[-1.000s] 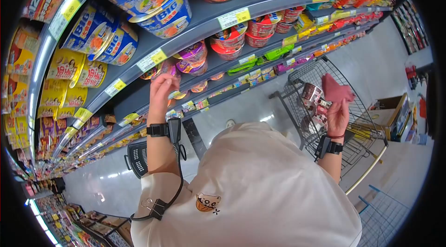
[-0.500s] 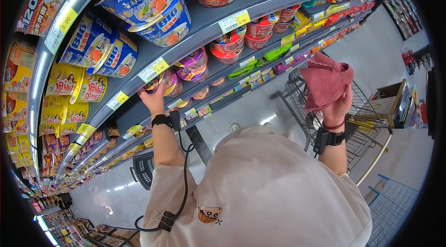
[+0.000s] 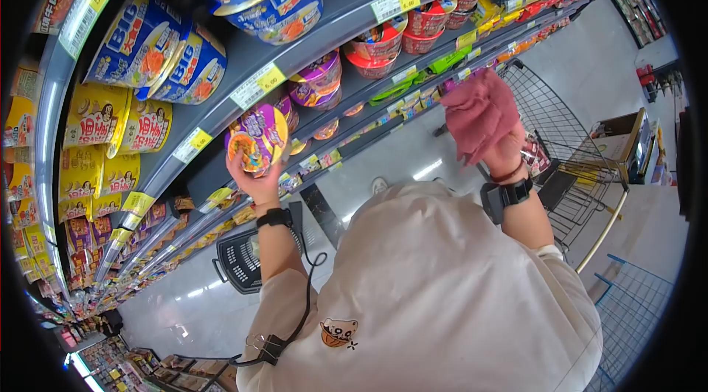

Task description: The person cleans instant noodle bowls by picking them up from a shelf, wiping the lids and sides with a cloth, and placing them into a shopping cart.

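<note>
My left hand [image 3: 257, 179] is closed around a purple and yellow instant noodle cup [image 3: 257, 139], held just in front of the shelf edge with its printed lid turned toward me. Behind it, more purple noodle cups [image 3: 317, 81] stand stacked on the shelf. On the other side, my right hand [image 3: 507, 150] grips a dusty-red cloth [image 3: 481, 115] that hangs bunched over the fingers, hiding most of them. The cloth is in the air, between the shelves and a wire shopping cart.
Blue noodle buckets [image 3: 276, 5] fill the upper shelf [image 3: 335, 16], with yellow cups [image 3: 96, 115] to the left. A wire shopping cart [image 3: 582, 171] stands at my right, near a cardboard box [image 3: 627, 145]. A black basket [image 3: 240, 255] sits on the floor at lower left.
My left hand has drawn a purple noodle cup out of the shelf toward me. My right hand with the cloth has shifted left and slightly down.
</note>
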Demonstrator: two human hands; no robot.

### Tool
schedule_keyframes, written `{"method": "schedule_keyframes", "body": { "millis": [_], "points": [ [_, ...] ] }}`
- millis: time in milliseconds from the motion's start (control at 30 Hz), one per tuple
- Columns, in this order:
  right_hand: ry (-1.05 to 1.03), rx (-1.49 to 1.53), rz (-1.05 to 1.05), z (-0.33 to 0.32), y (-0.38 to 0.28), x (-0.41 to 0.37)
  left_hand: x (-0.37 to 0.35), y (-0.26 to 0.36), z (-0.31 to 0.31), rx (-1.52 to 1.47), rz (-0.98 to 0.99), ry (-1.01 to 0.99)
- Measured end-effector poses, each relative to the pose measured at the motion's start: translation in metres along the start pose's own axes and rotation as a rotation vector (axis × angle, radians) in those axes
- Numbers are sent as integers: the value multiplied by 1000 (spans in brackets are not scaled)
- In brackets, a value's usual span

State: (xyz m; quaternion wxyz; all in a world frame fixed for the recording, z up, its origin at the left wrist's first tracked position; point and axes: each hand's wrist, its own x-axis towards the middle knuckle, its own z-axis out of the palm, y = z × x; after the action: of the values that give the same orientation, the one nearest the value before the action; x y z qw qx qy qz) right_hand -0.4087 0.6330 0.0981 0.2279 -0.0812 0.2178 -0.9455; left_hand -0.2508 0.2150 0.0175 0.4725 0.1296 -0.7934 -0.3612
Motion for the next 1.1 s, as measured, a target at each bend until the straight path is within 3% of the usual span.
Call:
{"method": "schedule_keyframes", "body": {
  "millis": [133,200,233,300,367,467,500,600,633,700,767,833,867,900,967,1033,1100],
  "points": [
    [-152,-72,50,43,35,21,-36,35,4,-67,-7,-21],
    [-152,-382,163,45,43,30,-32,82,13,-355,-272,61],
    [-149,-384,151,50,53,32,-25,108,23,-363,-266,54],
    [-298,-701,-120,64,79,39,-11,151,55,-800,-410,36],
    [-440,-1008,-394,69,84,38,-12,170,91,-964,-346,-128],
    [-380,-1131,-575,73,31,22,-16,207,125,-984,-362,-246],
    [-376,-1127,-577,63,16,19,-15,223,132,-916,-358,-323],
    [-257,-499,327,27,-27,3,-26,255,155,-1048,-478,-461],
    [-258,-486,326,20,-35,-5,-28,258,166,-1171,-522,-533],
    [-91,-246,217,7,-49,-17,-36,248,190,-1127,-590,-543],
    [-183,-165,82,-18,-59,-18,-28,273,211,-781,-546,-478],
    [119,-247,64,-48,-64,-24,-32,296,220,-654,-529,-521],
    [332,-388,198,-38,-80,-34,-35,304,225,-534,-522,-554],
    [328,-373,192,-30,-87,-40,-45,314,238,-523,-363,-577],
    [25,-732,-141,-18,-95,-48,-55,341,244,-452,-229,-526],
    [-14,-664,-236,-22,-101,-45,-53,350,246,-539,-304,-515],
    [-105,-539,-228,-24,-113,-44,-48,348,244,-932,-514,-577]
  ]
}}
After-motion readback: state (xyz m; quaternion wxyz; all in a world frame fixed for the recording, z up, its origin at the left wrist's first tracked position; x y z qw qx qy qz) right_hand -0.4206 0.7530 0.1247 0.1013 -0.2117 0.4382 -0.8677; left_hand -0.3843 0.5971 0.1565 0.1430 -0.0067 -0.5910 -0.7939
